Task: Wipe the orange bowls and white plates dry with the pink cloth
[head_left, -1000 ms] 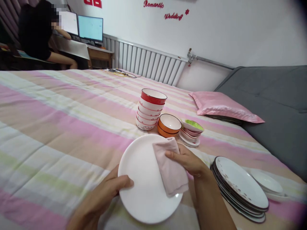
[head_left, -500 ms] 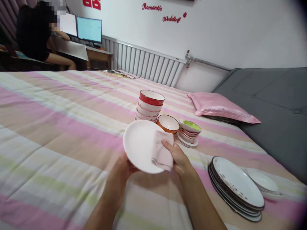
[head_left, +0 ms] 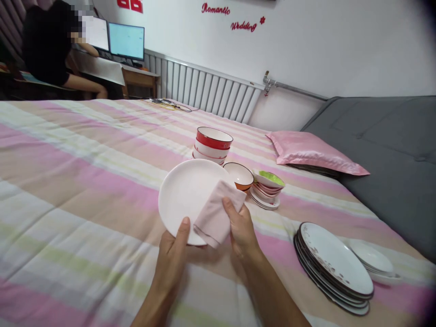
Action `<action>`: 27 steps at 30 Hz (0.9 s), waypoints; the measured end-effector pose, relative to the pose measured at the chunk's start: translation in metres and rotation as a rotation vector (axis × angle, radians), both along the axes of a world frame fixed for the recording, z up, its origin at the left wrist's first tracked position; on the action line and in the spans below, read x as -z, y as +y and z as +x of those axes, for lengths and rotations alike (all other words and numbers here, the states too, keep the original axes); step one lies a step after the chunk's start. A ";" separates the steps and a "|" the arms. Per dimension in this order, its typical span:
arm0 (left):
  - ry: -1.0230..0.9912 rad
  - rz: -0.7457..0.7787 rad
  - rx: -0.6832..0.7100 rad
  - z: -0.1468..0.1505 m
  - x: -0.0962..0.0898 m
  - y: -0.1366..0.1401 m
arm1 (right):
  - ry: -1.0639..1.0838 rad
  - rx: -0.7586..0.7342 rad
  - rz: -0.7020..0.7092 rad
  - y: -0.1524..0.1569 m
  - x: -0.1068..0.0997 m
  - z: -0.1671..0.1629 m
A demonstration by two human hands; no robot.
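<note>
White plate (head_left: 185, 195) and folded pale pink cloth (head_left: 218, 213) meet between the two hands, above the striped bedspread (head_left: 85, 204). The left hand (head_left: 173, 247) grips the plate at its near edge, thumb laid over the upper face and the other fingers mostly out of sight behind the rim. The right hand (head_left: 241, 222) grasps the cloth, thumb pressed on top of it, over the plate's right side; how its hidden fingers meet the rim cannot be told.

Wiping the upper face seems to be the step in hand, judging by how the cloth lies across it. Any further stroke calls for a firm left-hand hold and light, even pressure from the right, since a smooth glazed rim could slip from a thumb grip. Covering the far left part would mean sliding the cloth clear of the left thumb.

The plate is round and plain, with no pattern on the part that shows. It tilts towards the wearer, its surface evenly pale; no smear or chip stands out, though dampness cannot be judged and the underside is hidden. In this view it covers the lower part of the red-topped bowl stack (head_left: 213, 141).
</note>
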State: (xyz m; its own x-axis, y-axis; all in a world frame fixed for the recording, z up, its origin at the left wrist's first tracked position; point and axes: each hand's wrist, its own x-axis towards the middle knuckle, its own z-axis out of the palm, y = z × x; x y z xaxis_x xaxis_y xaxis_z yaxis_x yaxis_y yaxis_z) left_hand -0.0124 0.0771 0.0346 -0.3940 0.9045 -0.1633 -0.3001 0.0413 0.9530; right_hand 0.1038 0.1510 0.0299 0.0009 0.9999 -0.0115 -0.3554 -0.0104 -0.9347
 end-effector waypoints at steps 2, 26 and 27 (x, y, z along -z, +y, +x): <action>0.083 0.016 0.065 -0.004 0.001 -0.002 | -0.005 -0.019 0.047 0.001 -0.004 0.004; 0.218 -0.117 0.567 -0.040 -0.002 -0.013 | -0.276 -0.373 0.115 -0.002 -0.045 0.069; 0.224 -0.133 0.604 -0.043 -0.002 -0.013 | -0.291 -0.396 0.113 -0.003 -0.046 0.071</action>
